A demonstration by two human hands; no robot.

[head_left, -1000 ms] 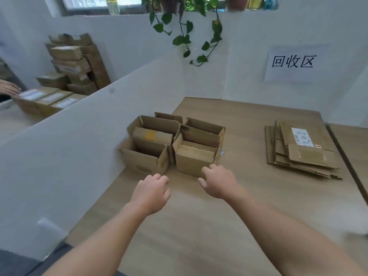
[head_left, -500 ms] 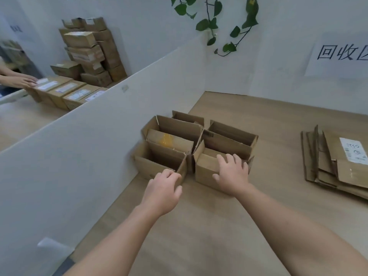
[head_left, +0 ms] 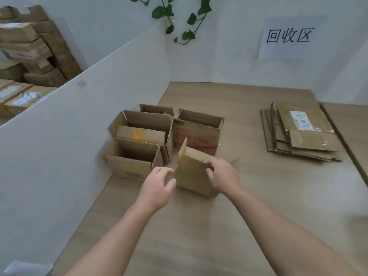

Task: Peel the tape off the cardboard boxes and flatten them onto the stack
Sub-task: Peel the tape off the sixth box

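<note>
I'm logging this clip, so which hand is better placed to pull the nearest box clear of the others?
Right. The right hand grips the top edge of the nearest box, on the side toward the flattened stack. The left hand is open beside it.

Arms out; R hand (head_left: pixel 223 176) grips box (head_left: pixel 191 177), L hand (head_left: pixel 157 188) open.
</note>
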